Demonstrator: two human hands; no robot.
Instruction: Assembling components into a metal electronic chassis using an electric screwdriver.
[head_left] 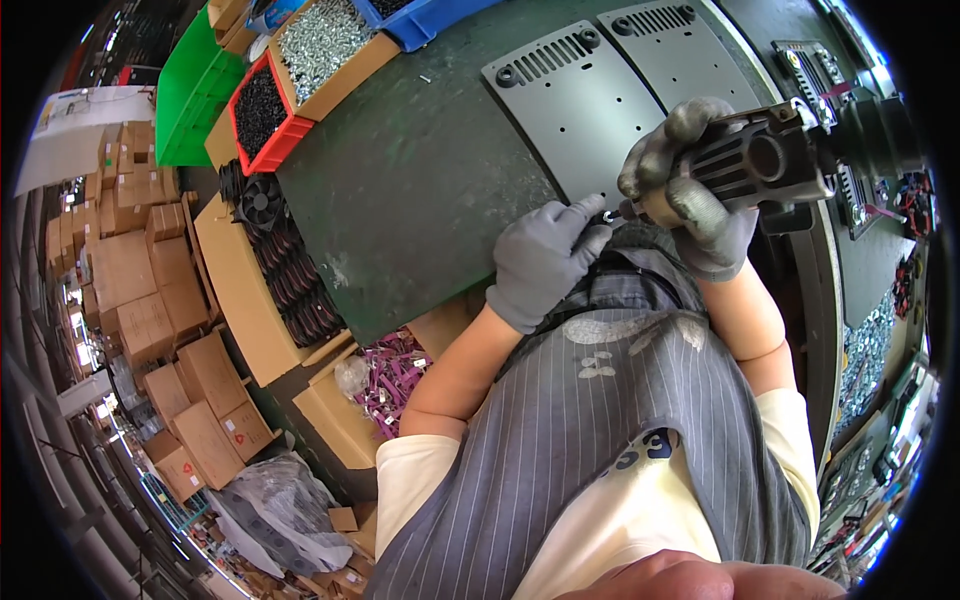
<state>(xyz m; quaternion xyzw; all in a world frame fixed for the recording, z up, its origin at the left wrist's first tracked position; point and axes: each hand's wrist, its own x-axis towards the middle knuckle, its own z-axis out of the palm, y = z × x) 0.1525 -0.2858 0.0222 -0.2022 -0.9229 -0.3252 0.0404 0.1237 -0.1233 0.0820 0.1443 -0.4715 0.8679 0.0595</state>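
My right hand [690,185], in a worn grey glove, is wrapped round a black power screwdriver [775,160] with a slotted housing. The tool lies sideways, its bit pointing left. At the bit's tip, the thumb and forefinger of my gloved left hand [545,255] are pinched together; a small shiny piece shows there, too small to name. Both hands are over the table's near edge, close to my apron. Just beyond them lies a grey metal panel [580,120] with vent slots, small holes and two round black feet. A second similar panel [685,60] lies to its right.
On the green-topped table [400,180], a red bin [300,130] of black screws stands by a cardboard box of silver screws [325,45] and a blue bin [430,35]. Black fans [262,200] and purple parts [395,375] fill boxes at left. Cartons [145,275] are stacked beyond.
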